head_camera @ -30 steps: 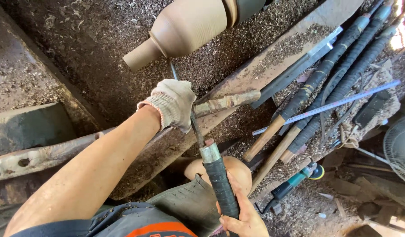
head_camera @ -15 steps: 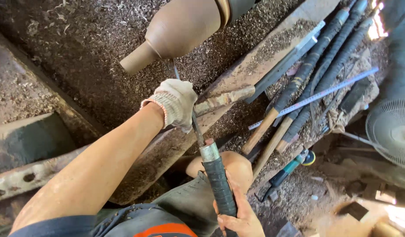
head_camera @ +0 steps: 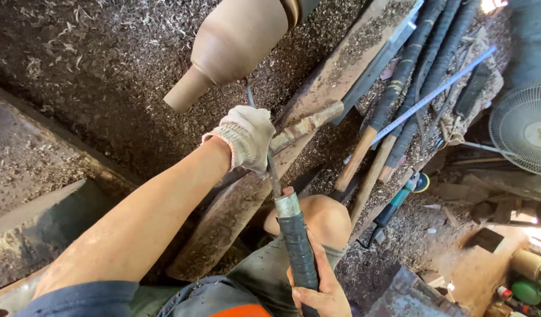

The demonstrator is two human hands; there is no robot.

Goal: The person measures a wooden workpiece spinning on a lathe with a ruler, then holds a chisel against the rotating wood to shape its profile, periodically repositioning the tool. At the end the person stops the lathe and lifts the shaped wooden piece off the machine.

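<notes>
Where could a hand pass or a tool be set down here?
Free: the shavings-covered ground left of the turned wood piece, above the gloved left hand. Crowded: the rack of long-handled tools at right, the gap by the fan, and around the chisel in the right hand.

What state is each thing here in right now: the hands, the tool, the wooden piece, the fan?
Left hand: gloved, pressing the chisel's blade onto the rest.
Right hand: bare, gripping the chisel's wrapped handle.
Chisel: tip up at the wooden piece.
Wooden piece: mounted, smooth and rounded, tapering to a narrow neck.
Spare chisels: lying side by side on the bench.
Fan: cannot tell whether it runs.
</notes>
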